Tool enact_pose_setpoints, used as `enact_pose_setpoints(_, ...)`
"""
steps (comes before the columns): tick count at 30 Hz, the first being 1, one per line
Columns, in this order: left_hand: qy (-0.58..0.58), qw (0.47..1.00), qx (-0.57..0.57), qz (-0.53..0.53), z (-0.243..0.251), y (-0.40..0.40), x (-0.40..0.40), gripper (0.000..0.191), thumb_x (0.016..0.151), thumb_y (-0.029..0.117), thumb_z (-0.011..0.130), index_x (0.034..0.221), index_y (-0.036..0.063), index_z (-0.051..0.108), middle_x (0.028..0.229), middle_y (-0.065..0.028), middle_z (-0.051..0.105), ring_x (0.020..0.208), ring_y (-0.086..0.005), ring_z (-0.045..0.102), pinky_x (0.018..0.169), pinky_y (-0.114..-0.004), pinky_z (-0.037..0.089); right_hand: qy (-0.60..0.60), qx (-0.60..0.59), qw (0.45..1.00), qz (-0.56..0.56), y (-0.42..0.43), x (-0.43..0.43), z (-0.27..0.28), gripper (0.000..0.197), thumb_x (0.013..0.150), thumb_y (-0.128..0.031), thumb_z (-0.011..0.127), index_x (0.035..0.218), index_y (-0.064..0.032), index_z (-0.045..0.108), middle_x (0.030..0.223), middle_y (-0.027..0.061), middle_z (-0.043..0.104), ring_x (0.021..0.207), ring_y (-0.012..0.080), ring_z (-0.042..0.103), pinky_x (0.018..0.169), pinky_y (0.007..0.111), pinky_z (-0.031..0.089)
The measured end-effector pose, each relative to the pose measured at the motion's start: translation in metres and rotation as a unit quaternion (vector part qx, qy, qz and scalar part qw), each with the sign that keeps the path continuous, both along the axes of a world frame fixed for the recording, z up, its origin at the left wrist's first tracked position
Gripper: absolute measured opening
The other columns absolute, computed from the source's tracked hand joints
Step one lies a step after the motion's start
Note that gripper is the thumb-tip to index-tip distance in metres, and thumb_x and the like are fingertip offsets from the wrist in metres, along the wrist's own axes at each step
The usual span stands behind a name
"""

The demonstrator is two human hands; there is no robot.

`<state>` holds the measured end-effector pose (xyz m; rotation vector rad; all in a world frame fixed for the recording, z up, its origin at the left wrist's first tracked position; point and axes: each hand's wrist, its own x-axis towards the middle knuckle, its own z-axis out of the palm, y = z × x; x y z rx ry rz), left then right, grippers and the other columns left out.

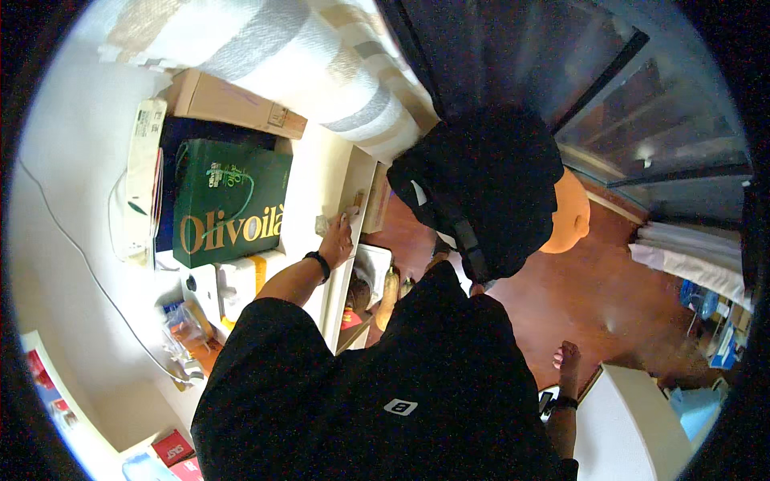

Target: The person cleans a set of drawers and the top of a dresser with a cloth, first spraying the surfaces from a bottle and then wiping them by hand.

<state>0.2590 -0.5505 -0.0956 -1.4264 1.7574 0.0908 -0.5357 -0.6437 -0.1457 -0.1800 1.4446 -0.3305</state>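
Note:
My left hand [338, 239] reaches to the front edge of a white shelf [311, 171], a black band on its wrist. Its fingertips are by a small pale item [354, 210] in the recess along that edge; whether they grip it I cannot tell. A crumpled clear scrap [323, 224] lies just left of the fingers. Behind the hand stands a dark green gift box [234, 198] with gold lettering and a cord handle. My right hand [566, 356] hangs low at my side above the brown floor, also with a banded wrist. Its fingers look curled, and nothing shows in them.
A cardboard box [234, 105] lies behind the gift box. Ahead hangs a black bag [487, 186] with a strap, beside an orange seat [568, 213]. Long squashes [390, 297] sit below the shelf. White furniture [616, 421] stands close to my right arm. A cable [78, 249] runs along the wall.

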Motion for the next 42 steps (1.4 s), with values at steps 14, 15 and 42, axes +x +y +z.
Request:
enact_pose_setpoints(14, 0.177, 0.964, -0.107, 0.169, -0.104, -0.205, 0.056, 0.050, 0.096, 0.025, 0.046, 0.140, 0.0019, 0.050, 0.144, -0.0188, 0.050, 0.138, -0.0365, 0.039, 0.117, -0.050, 0.023, 0.107, -0.009, 0.992, -0.060, 0.164, 0.078, 0.073, 0.029, 0.098, -0.033, 0.057, 0.115, -0.0097, 0.060, 0.090, 0.0024, 0.064, 0.072, 0.0112, 0.060, 0.059, 0.026, 0.047)
enact_pose_setpoints(15, 0.185, 0.963, -0.099, 0.169, -0.111, -0.207, 0.056, 0.049, 0.096, 0.025, 0.046, 0.140, 0.0022, 0.050, 0.144, -0.0186, 0.050, 0.138, -0.0362, 0.039, 0.117, -0.050, 0.023, 0.110, -0.003, 0.992, -0.067, 0.171, 0.085, 0.074, 0.029, 0.098, -0.033, 0.057, 0.115, -0.0097, 0.060, 0.090, 0.0024, 0.064, 0.072, 0.0112, 0.060, 0.059, 0.026, 0.047)
enact_pose_setpoints(42, 0.080, 0.996, -0.023, 0.035, -0.113, -0.120, 0.029, 0.048, 0.096, 0.023, 0.046, 0.140, 0.0040, 0.052, 0.151, -0.0196, 0.042, 0.138, -0.0346, 0.041, 0.115, -0.050, 0.028, 0.117, -0.005, 0.993, 0.026, 0.191, 0.079, 0.025, 0.028, 0.096, -0.028, 0.062, 0.115, -0.0084, 0.058, 0.088, 0.0006, 0.059, 0.068, 0.0077, 0.054, 0.053, 0.021, 0.040)
